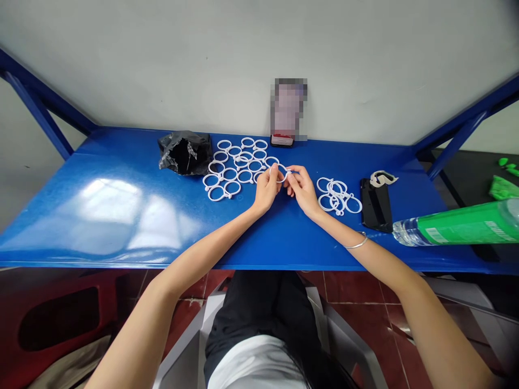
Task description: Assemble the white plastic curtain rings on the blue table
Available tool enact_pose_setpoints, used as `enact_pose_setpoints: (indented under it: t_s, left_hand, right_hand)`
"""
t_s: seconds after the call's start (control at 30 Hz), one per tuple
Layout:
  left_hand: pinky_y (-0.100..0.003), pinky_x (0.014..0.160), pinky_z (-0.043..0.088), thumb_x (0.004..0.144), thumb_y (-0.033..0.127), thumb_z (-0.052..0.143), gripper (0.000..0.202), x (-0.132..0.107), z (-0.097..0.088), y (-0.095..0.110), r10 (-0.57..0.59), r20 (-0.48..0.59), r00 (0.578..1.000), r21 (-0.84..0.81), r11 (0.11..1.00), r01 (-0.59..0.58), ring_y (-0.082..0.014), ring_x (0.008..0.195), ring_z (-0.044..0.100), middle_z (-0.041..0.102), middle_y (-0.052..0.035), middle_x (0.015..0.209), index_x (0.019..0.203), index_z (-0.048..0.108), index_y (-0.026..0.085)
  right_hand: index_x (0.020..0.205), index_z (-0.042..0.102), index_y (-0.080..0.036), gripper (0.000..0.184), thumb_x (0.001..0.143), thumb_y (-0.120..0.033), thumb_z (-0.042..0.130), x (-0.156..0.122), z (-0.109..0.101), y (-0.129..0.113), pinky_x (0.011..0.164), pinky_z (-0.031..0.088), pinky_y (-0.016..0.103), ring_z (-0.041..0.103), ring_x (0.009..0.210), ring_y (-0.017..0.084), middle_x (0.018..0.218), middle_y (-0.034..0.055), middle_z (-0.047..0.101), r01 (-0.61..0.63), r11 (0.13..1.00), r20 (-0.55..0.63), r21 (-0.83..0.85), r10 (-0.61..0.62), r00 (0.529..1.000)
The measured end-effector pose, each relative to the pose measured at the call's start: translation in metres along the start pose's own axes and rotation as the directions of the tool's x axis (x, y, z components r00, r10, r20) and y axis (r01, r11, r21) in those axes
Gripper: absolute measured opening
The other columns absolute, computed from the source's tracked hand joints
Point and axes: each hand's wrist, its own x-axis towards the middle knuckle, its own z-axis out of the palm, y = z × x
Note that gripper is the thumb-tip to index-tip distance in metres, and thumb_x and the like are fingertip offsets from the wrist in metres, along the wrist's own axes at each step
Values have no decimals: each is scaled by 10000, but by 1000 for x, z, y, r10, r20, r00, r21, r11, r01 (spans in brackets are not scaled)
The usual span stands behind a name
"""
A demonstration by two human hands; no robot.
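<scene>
Between my two hands is a white plastic ring [279, 181] with a small knob on its rim. My left hand [267, 189] pinches its left side with thumb and fingers. On the other side, my right hand [301, 189] grips the ring near the knob, its fingertips partly curled behind. Several similar white rings [230, 174] lie spread on the table just left of my left hand. A smaller heap of white rings with little eyelets [338, 195] rests to the right of my right hand.
A crumpled black plastic bag [184, 154] stands at the back left. One phone [288, 111] leans on the wall; a black phone [375, 208] lies right, a white strap-like item [383, 178] on it. A green-labelled bottle [466, 224] lies at the blue table's [194, 216] right end.
</scene>
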Motion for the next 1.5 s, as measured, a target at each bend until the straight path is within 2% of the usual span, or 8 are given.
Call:
enact_pose_setpoints:
  t_s: [0.27, 0.57, 0.8, 0.97, 1.27, 1.5]
  left_hand:
    - [-227, 428, 287, 919, 708, 369, 617, 1, 0, -2, -57, 13, 998, -44, 997, 57, -78, 388, 364, 409, 41, 415, 626, 487, 179]
    - [-206, 436, 302, 956, 631, 383, 477, 2, 0, -8, -25, 34, 999, -50, 998, 27, -82, 400, 381, 410, 71, 449, 809, 493, 192]
    - [-195, 428, 288, 973, 576, 394, 395, 5, 1, -10, 12, 42, 999, -97, 995, -8, -80, 392, 359, 388, 91, 446, 910, 483, 195]
    - [-193, 416, 288, 972, 584, 379, 428, 8, 1, -11, 13, 65, 998, -103, 995, -7, -77, 381, 350, 380, 81, 438, 832, 485, 194]
    - [-182, 420, 288, 974, 559, 380, 431, 9, 0, -9, -2, 74, 997, -104, 994, 10, -71, 390, 356, 393, 72, 456, 794, 494, 184]
    - [-196, 437, 302, 941, 549, 447, 408, 10, -1, -12, 85, 44, 995, -72, 994, -82, -78, 400, 352, 411, 72, 456, 772, 505, 182]
  right_hand:
    - [1008, 517, -242, 348, 908, -575, 531, 0, -3, 1, 515, 395, 216, 507, 507, 88, 640, -66, 564, 44, 987, -3, -157, -45, 999]
    - [951, 549, -235, 346, 930, -576, 493, 3, -7, 0, 565, 408, 241, 530, 522, 112, 630, -55, 564, 129, 943, 21, -307, -128, 991]
    - [983, 522, -232, 311, 939, -535, 466, 9, -10, 8, 571, 414, 242, 528, 506, 118, 626, -55, 585, 152, 936, 120, -316, -120, 986]
    - [993, 518, -224, 237, 928, -448, 482, 13, -13, 9, 600, 417, 247, 551, 538, 131, 627, -47, 604, 207, 905, 200, -372, -139, 970]
    - [925, 593, -216, 176, 882, -371, 522, 14, -17, 5, 597, 389, 245, 518, 531, 126, 623, -34, 596, 304, 800, 173, -518, -250, 953]
    - [866, 592, -216, 135, 853, -338, 535, 12, -17, 2, 589, 368, 249, 515, 539, 130, 623, -26, 574, 335, 755, 186, -564, -279, 942]
